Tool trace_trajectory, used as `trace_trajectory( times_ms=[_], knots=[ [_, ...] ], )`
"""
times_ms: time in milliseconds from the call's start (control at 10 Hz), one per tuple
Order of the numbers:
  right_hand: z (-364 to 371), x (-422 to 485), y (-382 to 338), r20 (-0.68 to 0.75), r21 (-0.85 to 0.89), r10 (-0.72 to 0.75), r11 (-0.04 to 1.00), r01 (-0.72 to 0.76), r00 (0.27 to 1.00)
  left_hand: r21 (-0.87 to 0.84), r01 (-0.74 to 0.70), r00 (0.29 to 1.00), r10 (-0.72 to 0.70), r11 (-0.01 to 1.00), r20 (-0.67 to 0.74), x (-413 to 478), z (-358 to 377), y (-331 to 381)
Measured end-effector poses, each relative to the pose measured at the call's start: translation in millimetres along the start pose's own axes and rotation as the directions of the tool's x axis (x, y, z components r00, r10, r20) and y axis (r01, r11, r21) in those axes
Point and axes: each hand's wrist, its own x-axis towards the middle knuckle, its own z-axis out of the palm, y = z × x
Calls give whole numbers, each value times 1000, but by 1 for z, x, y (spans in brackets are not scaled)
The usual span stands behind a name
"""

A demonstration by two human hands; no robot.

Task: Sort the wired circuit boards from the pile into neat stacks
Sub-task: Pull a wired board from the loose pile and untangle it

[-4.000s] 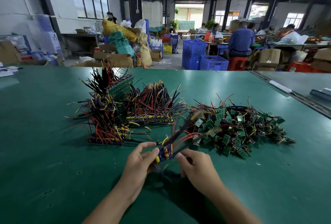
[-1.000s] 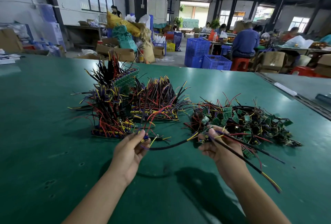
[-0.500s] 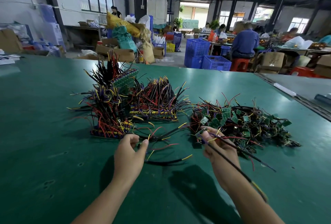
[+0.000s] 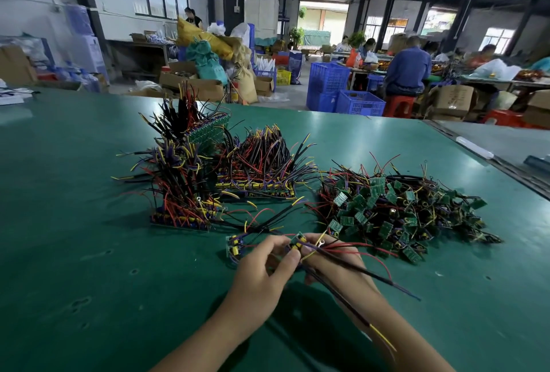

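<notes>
Tabletop (image 4: 89, 267): three stacks (image 4: 262, 169), one pile (image 4: 401, 208); left hand (image 4: 262, 276), right hand (image 4: 336, 267) pinching board (image 4: 297, 240).

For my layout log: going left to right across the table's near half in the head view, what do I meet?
Front-left stack → lone board → held board → unsorted pile.

FREE: bare table (image 4: 89, 282) left of and nearer than the stacks (image 4: 184, 211) | BLOCKED: stacks ahead-left, loose pile (image 4: 401, 208) ahead-right | GAP between them: crossed by stray wires (image 4: 268, 220) | NEAR: lone board (image 4: 235, 245) lies just left of held board (image 4: 297, 242), whose wires trail right and nearer.
</notes>
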Motion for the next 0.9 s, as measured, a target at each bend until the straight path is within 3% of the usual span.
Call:
trace_trajectory(
  times_ms=[100,200,300,400,500,600,800,900],
  knots=[
    [-23,-8,15,41,2,59,998,-59,997,-52,80,997,-79,995,8,2,-1,0],
    [-55,12,4,-112,-88,-1,996,-9,994,-171,157,987,-157,973,15,3,-3,3],
    [-97,90,-118,-203,24,128,992,-125,971,-188,175,984,-179,966,-4,5,-2,6],
    [-92,83,-130,-180,25,99,995,-96,979,-164,187,981,-193,969,-26,6,-3,5],
    [-91,77,-122,-157,132,170,980,-150,973,-187,228,972,-234,956,-8,6,-5,4],
    [-92,78,-129,-163,192,238,960,-206,958,-268,296,954,-298,917,31,6,-5,4],
    [-88,78,-130,-234,-11,236,969,-245,943,-530,416,884,-466,739,44,6,0,7],
    [-85,78,-132,-126,224,349,922,-316,929,-621,433,861,-503,653,73,7,0,9]
  ],
)
